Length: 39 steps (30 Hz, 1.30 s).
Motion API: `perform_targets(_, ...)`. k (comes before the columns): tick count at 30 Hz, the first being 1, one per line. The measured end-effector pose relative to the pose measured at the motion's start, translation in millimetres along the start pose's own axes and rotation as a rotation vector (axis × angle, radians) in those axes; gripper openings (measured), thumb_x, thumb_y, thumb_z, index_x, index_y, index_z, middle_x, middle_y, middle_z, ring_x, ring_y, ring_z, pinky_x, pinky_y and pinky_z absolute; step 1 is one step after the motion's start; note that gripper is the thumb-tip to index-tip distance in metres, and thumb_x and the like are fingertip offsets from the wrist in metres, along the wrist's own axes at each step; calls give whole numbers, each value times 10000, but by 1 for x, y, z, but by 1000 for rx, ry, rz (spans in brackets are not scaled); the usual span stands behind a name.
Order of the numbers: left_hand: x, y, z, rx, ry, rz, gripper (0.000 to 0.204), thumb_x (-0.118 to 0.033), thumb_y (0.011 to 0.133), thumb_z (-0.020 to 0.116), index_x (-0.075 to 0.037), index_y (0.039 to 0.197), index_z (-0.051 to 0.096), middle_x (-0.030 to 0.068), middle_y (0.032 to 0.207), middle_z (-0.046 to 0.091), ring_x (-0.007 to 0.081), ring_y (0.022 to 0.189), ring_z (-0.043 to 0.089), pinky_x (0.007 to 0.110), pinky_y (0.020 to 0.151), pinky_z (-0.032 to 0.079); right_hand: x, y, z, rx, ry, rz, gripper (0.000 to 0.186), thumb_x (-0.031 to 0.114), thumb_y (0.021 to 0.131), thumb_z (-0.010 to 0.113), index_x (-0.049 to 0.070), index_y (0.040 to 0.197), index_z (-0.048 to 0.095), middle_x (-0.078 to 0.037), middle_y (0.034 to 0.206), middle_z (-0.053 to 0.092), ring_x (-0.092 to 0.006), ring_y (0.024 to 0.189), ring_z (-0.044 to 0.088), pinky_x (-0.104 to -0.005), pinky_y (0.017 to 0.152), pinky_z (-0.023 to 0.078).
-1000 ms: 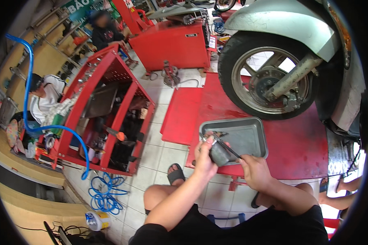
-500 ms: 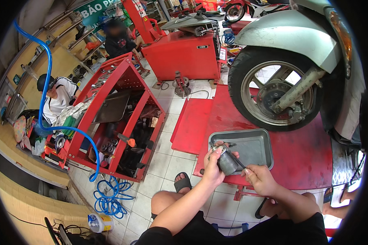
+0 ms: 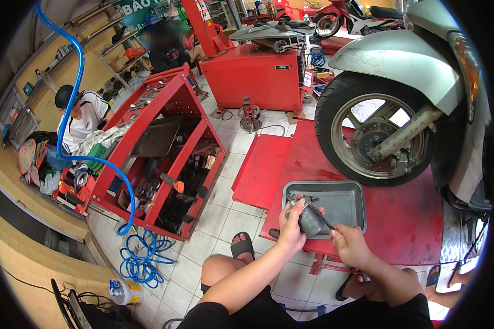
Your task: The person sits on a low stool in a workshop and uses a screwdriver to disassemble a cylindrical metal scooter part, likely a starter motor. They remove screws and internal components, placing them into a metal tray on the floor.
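Note:
My left hand (image 3: 292, 229) is wrapped round a grey metal cylinder (image 3: 312, 221) that looks like a small motor, tilted in the grip. A thin dark rod-shaped tool (image 3: 326, 222) runs along the cylinder's right side, its lower end pinched in my right hand (image 3: 350, 244). Its kind cannot be made out, and its tip is hidden behind the cylinder and fingers. Both hands are over the near-left edge of a grey metal tray (image 3: 343, 204). A small dark piece (image 3: 313, 198) shows by the cylinder's upper end; whether it belongs to it is unclear.
The tray rests on a red lift platform (image 3: 406, 219) below a scooter's front wheel (image 3: 374, 131). Left stands a red tool cart (image 3: 173, 211) with tools. A coiled blue hose (image 3: 142, 257) lies on the tiles by a bucket (image 3: 127, 290). Two people (image 3: 85, 118) sit farther back.
My view has shifted slightly, so the surroundings sit a little differently in the picture. Both hands keep their grips on the cylinder and the rod-shaped tool, with hardly any movement.

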State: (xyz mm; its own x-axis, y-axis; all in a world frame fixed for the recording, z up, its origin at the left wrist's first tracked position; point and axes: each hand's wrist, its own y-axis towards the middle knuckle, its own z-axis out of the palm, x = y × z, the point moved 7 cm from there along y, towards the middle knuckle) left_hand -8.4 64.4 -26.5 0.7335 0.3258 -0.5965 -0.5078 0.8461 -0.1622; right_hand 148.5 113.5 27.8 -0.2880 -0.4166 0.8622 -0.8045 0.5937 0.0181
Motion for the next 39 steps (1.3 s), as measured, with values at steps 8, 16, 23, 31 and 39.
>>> perform_targets(8, -1, -1, 0, -106, -55, 64, 313, -263, 953, 635, -64, 1159, 512, 124, 1025, 624, 310, 889, 700, 457, 799, 593, 6, 2, -4, -205, -511, -186, 80, 50, 885, 619, 1, 926, 570, -217, 735, 627, -436, 668, 627, -510, 578, 495)
perform_targets(16, 3, 4, -12, -181, -66, -6, 262, -271, 972, 605, -51, 1090, 525, 153, 987, 653, 286, 876, 702, 435, 797, 597, 2, 11, 4, -116, -449, -130, 99, 74, 916, 612, -7, 963, 579, -194, 756, 637, -394, 607, 608, -453, 563, 495)
perform_targets(23, 0, 3, -5, -136, -49, -7, 283, -294, 969, 605, -40, 1070, 533, 157, 996, 638, 297, 895, 702, 473, 856, 596, -37, 6, 21, 264, 631, 435, 218, 180, 1052, 506, -14, 978, 569, 11, 669, 445, -96, 517, 365, -283, 456, 318)
perform_targets(31, 11, 1, -10, -157, -120, -120, 322, -320, 958, 611, -24, 1066, 546, 124, 979, 612, 309, 915, 682, 499, 902, 574, -32, -5, 28, 409, 1036, 690, 269, 271, 1068, 489, 25, 977, 551, 38, 673, 380, -54, 530, 265, -230, 456, 218)
perform_targets(39, 12, 2, -8, -145, -121, -126, 324, -321, 955, 615, -23, 1065, 553, 122, 982, 615, 305, 924, 682, 494, 896, 575, -34, -8, 27, 382, 1026, 705, 275, 278, 1064, 498, 24, 976, 557, 38, 661, 388, -55, 532, 291, -238, 454, 247)
